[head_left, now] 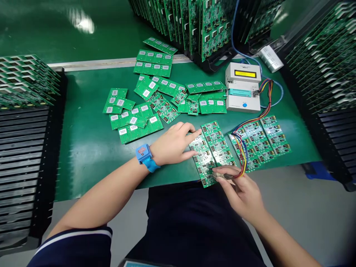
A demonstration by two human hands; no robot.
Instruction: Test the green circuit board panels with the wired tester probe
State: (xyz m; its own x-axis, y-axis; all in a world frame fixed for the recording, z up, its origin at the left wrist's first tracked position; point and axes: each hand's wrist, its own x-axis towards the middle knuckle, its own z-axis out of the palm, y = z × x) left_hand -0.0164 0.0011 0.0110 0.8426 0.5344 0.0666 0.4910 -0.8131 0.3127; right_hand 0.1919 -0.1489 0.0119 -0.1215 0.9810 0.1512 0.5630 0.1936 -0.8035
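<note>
You are at an electronics assembly bench on a factory floor. A green mat (83, 148) covers the bench. Loose circuit boards (155, 96), many with white labels, lie scattered across it. Black slotted racks (25, 148) stand at your left, at your right and along the back; many slots are filled with green boards. A white programmer (243, 92) with a yellow display and a chip socket sits on the mat, and a multicoloured cable (269, 104) runs from it. Your left wrist carries a blue strap (144, 155) of the anti-static kind.
</note>
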